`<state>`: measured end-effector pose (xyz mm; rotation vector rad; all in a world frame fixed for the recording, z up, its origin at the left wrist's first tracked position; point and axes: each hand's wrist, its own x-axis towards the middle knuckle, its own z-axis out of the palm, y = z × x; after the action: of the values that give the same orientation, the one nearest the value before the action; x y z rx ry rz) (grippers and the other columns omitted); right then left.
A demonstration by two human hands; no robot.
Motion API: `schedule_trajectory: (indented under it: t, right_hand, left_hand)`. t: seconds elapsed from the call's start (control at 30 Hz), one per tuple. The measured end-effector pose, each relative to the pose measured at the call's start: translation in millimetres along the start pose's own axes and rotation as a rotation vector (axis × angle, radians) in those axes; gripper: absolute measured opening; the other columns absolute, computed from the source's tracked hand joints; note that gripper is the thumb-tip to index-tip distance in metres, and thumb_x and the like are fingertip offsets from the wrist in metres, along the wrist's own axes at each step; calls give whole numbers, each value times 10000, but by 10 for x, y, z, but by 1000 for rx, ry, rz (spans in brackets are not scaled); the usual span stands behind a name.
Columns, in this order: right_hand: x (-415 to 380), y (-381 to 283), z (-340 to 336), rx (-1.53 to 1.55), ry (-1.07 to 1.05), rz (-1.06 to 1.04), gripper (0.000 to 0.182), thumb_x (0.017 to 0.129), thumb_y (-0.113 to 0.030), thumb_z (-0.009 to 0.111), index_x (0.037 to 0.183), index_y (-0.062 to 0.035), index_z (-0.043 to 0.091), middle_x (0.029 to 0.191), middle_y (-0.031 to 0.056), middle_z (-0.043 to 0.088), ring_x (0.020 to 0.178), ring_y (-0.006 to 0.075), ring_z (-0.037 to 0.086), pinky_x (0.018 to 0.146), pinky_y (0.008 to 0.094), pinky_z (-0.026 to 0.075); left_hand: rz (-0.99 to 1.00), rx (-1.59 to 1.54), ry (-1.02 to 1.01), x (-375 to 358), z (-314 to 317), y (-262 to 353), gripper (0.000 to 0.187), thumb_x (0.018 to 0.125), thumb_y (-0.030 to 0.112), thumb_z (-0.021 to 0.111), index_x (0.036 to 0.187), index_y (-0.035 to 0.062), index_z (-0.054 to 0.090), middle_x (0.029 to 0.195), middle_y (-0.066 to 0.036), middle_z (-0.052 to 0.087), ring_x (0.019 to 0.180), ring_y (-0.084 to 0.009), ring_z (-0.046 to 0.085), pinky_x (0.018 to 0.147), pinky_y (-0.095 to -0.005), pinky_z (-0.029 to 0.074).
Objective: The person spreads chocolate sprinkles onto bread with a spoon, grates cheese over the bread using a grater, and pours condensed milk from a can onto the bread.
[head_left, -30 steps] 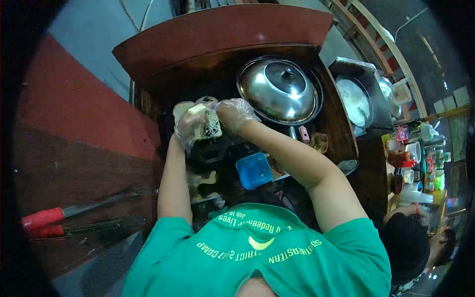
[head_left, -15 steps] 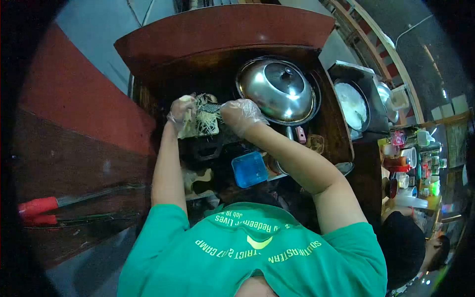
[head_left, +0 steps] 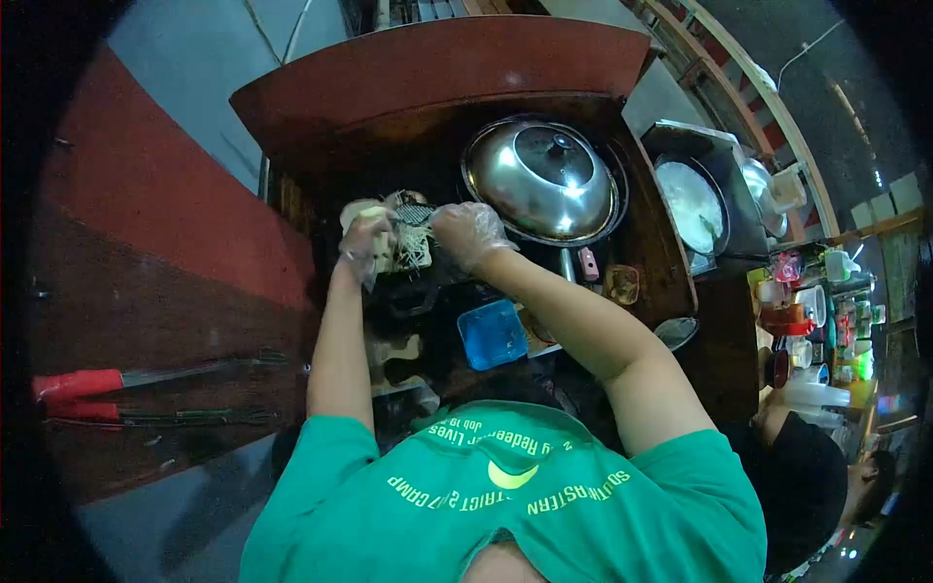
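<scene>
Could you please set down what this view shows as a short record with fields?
Setting: dark wooden counter at a cooking stall, seen from above
Left hand: in a clear glove, holding a pale block with noodle-like shreds
Right hand: gloved, fingers at the same shreds
Beside the hands: a domed steel lid over a wok
Nearer the body: a blue lidded box
Far left: two red-handled tools on a wooden surface
Lower right: another person, partly in view

Green shirt [head_left: 505, 496] with upside-down yellow lettering, partly readable: "Redeem", "Lives", "CAMP", "SOUTHEASTERN", "DISTRICT"
</scene>
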<state>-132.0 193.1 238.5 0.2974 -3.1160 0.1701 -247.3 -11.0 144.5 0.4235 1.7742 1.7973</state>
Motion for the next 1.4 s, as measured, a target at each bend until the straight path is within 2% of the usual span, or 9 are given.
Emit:
schedule_trajectory:
  t: [0.2,0.23,0.6,0.63,0.87,0.93,1.07,1.2,1.4]
  right_hand:
    - [35,29,92,-12,22,91,170,847,-146,580,847,-98,743,899,114,728,858,272,723,691,405,582]
    - [26,49,84,-38,6,55,174,851,-147,578,852,-91,742,900,116,730,867,275,724,696,403,583]
    - [-233,87,-17,3,38,26,158,830,-155,600,815,-69,732,844,147,723,786,298,729,626,418,580]
    - [-319,77,-34,9,71,24,162,834,-148,596,798,-74,735,819,149,723,749,302,729,622,427,580]
    - [-1643,-187,-582,126,-253,58,102,818,-89,613,837,-55,708,836,150,718,784,291,726,641,391,583]
    - [-1970,-220,-367,147,-373,100,123,836,-106,605,874,-59,712,886,141,726,805,288,727,675,389,587]
    - [-2256,-230,316,209,-498,293,165,867,-137,593,923,-51,721,950,143,721,879,283,720,710,399,584]
    - [-2328,-103,844,215,-459,353,194,863,-167,593,931,-65,743,979,130,729,915,279,716,708,423,581]
    - [-2535,67,1430,74,-109,13,289,824,-151,606,1083,-34,660,922,117,666,869,265,663,661,397,566]
  left_hand:
    - [144,-208,-126,-144,184,38,349,746,115,555,1080,17,583,820,-96,637,659,-173,632,556,-306,537]
    - [-71,-321,-32,-136,174,-2,384,736,117,560,1107,16,572,864,-93,641,679,-171,636,573,-302,537]
    - [-42,-137,270,-146,198,5,323,791,138,601,1099,38,589,814,-62,636,658,-154,622,526,-289,491]
    - [161,-202,264,-246,281,82,325,816,147,593,1118,29,580,813,-63,638,663,-155,624,533,-293,488]
    - [167,-241,-106,-996,440,-31,397,822,188,679,1145,0,544,900,-102,665,721,-168,648,589,-303,535]
    - [-118,130,-146,-1136,838,11,432,776,186,743,1133,34,553,940,-88,661,736,-153,639,631,-293,541]
    - [-30,684,-312,-1313,1651,-328,494,675,153,805,1090,38,563,912,-71,629,818,-163,603,748,-319,519]
    - [-51,1108,-316,-1031,2129,-726,649,624,245,839,1167,35,553,1092,-191,645,1027,-355,635,887,-443,509]
    - [-42,1416,-450,-720,2164,-1501,641,882,298,578,1386,-67,425,1201,-314,598,1134,-421,592,973,-465,474]
